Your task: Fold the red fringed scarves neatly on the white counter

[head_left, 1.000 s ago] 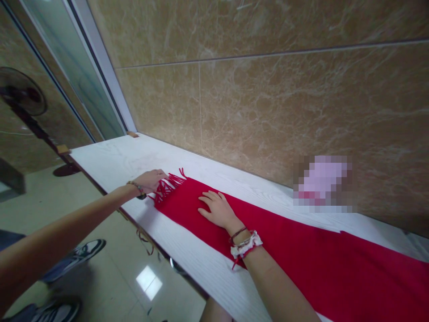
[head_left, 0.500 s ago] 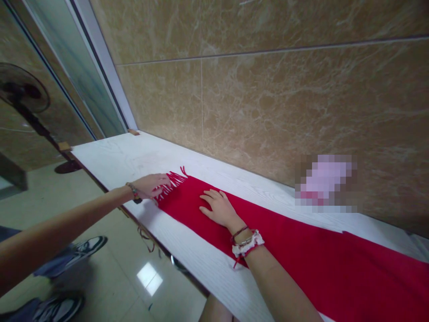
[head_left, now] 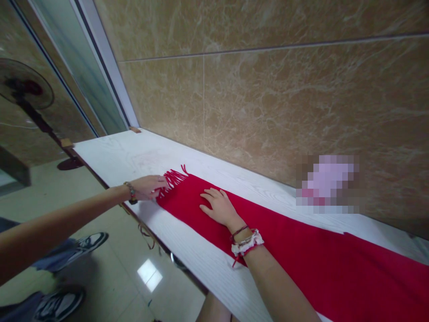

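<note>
A long red scarf (head_left: 284,237) lies stretched along a narrow white tabletop (head_left: 117,156), its fringed end toward the left. At the near corner of that fringe (head_left: 176,178) is my left hand (head_left: 147,187), its fingers bent and the thumb close to them, with strands at the fingertips. The exact pinch is partly hidden. My right hand (head_left: 219,208) rests flat on the scarf a short way in from the fringe, fingers spread and palm down.
A tiled wall (head_left: 251,103) borders the table's far side. A blurred pinkish patch (head_left: 328,179) shows by the wall at right. On the left stand a floor fan (head_left: 25,85) and another person's feet in sneakers (head_left: 92,241).
My left hand has shifted slightly left, toward the tips of the fringe. My right hand stays flat in the same spot on the scarf. The view has moved a little.
</note>
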### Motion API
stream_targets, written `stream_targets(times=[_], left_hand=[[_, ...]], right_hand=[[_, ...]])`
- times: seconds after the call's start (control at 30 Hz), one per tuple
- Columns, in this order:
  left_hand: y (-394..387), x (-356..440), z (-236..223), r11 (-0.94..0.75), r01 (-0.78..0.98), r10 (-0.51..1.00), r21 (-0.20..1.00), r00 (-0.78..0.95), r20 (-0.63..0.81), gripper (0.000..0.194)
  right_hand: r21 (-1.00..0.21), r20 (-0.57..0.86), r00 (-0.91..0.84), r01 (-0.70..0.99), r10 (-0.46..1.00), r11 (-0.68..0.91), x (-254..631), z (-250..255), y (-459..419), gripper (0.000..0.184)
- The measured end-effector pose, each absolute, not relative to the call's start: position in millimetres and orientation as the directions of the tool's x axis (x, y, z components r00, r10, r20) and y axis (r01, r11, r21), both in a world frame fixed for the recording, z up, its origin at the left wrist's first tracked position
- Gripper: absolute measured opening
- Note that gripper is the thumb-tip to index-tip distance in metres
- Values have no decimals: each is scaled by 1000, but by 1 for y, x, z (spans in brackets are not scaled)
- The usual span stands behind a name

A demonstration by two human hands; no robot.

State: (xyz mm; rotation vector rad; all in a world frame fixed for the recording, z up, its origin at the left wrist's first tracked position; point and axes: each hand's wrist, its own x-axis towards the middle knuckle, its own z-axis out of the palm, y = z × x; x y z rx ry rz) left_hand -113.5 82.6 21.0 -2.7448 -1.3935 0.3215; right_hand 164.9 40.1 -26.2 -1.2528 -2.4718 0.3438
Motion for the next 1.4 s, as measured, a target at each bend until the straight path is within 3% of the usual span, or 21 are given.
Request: stream_targets(times=[0.03,0.1,0.2,0.27,0.33,0.43,0.5,0.57,0.67,0.73,0.8,0.9,0.97,1.03,1.1,1.17,1.2,1.33,1.4], left_hand=[[81,-111,19,-657,747,751,-105,635,-184,30],[82,-113,19,-644,748,763,-158,615,-200,27],[92,-129,24,-395,841,919,-371,371,-136,24],[96,-140,29,-278,862,958,-425,283,-53,24],[94,-141,30,-360,864,928,-351,372,-35,23],[85,-129,25,-628,766,778,-139,613,-139,20],[81,-122,20,-682,725,725,-96,654,-215,21],[83,-123,18,-601,775,795,-194,558,-236,23],[92,-138,23,-340,858,939,-386,284,-196,26],[96,-145,29,-245,869,967,-430,186,-175,26],[95,-145,31,-337,869,940,-361,286,-188,26],[87,-134,26,-612,778,783,-138,574,-238,27],[83,-126,21,-680,729,720,-77,644,-260,26],[84,-124,20,-588,787,803,-187,538,-258,24],[87,-126,23,-369,856,927,-361,311,-209,24],[91,-127,29,-215,875,975,-434,171,-138,26],[91,-125,31,-234,881,972,-410,199,-127,27],[85,-111,28,-615,777,784,-136,583,-213,23],[83,-107,23,-664,742,738,-97,629,-243,22]], right_hand=[[-365,196,-549,729,813,580,165,-26,40,42],[-363,197,-546,731,814,578,165,-26,40,42],[-364,199,-545,731,815,578,165,-27,40,42],[-364,201,-547,729,813,580,165,-27,40,42],[-365,203,-546,728,813,581,165,-27,40,42],[-363,202,-542,732,815,577,164,-27,40,42],[-362,200,-540,735,818,573,164,-26,40,42],[-362,197,-538,737,820,571,164,-26,39,42],[-361,201,-540,734,817,575,165,-27,38,42],[-361,206,-543,731,814,579,165,-27,39,42],[-364,207,-542,730,815,578,165,-27,39,42],[-367,202,-539,733,818,573,164,-27,40,42],[-367,198,-541,733,818,573,164,-26,40,42],[-366,196,-540,734,818,572,164,-26,40,42],[-364,201,-540,734,817,574,165,-26,39,42],[-362,210,-541,731,814,579,165,-26,39,42],[-362,213,-543,729,812,582,165,-26,39,42],[-363,209,-546,727,812,582,164,-26,40,42],[-366,205,-543,729,814,578,164,-26,40,42]])
